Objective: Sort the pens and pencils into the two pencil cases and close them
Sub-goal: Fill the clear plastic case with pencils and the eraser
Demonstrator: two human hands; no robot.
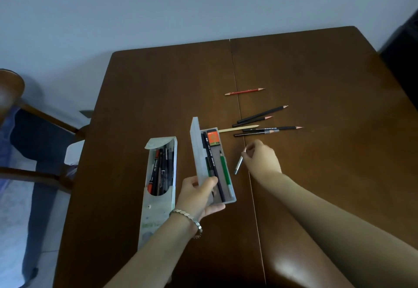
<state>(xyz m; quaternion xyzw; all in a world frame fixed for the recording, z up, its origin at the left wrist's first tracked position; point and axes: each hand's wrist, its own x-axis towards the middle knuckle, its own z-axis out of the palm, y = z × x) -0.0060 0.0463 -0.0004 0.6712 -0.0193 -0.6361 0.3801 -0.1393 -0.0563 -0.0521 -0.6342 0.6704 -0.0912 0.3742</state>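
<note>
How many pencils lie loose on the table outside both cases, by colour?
Red pencil: 1
Black pencils: 4
Pale wood pencil: 1
Total: 6
Not counted: the silver piece pinched by the right hand.

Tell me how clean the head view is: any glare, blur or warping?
Head view: dim, bluish light; a glare patch on the table near the bottom edge; wide-angle bowing of its edges; chair at left soft; the silver pen in the right hand slightly smeared; loose pencils sharp.
</note>
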